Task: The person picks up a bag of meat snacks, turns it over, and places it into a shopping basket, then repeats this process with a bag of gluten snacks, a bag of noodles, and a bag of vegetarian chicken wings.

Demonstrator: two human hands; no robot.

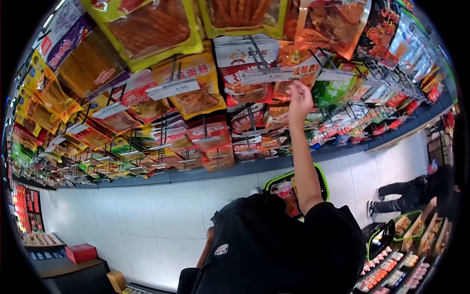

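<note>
My right hand (300,99) is raised to the hanging snack display, its fingers loosely bent and nothing visible in them. Its fingertips overlap the edge of an orange snack bag (296,66), beside a price tag (267,75) on a metal peg. Just right of the hand hangs a green snack bag (335,90). A red and white snack bag (245,78) is to its left. Below my right forearm, a black shopping basket with a green rim (323,181) stands on the floor, holding a red packet (285,193). My left forearm hangs at my side; the hand is hidden.
Large yellow-edged snack packs (147,29) hang close overhead. The shelf's dark base (191,175) runs along the pale tiled floor (132,210). At right, a person in dark trousers (406,193) is near another green-rimmed basket (382,240). A red box (81,253) sits at lower left.
</note>
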